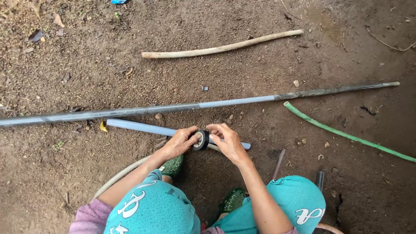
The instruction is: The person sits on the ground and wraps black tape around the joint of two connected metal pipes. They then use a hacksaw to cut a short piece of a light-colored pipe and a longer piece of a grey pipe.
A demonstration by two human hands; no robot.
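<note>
Just below the middle of the frame, our left hand (180, 142) and right hand (227, 142) meet on a roll of black tape (200, 140). The left hand's fingers are closed around the roll's near side, while the right hand pinches at its far edge. We hold the roll against a short pale blue pipe (143, 127), which lies on the bare soil (86, 69) and slants from the middle left down toward the centre. A pale hose (119, 175) curves under our left forearm. Our knees in teal trousers (151, 212) fill the bottom edge, with green shoes (173, 164) just under the hands. Above the hands, a long grey pipe (234, 102) crosses the whole frame. Farther up lies a cream-coloured hose piece (221, 47). At the right, a green hose (346, 134) slants down toward the edge.
</note>
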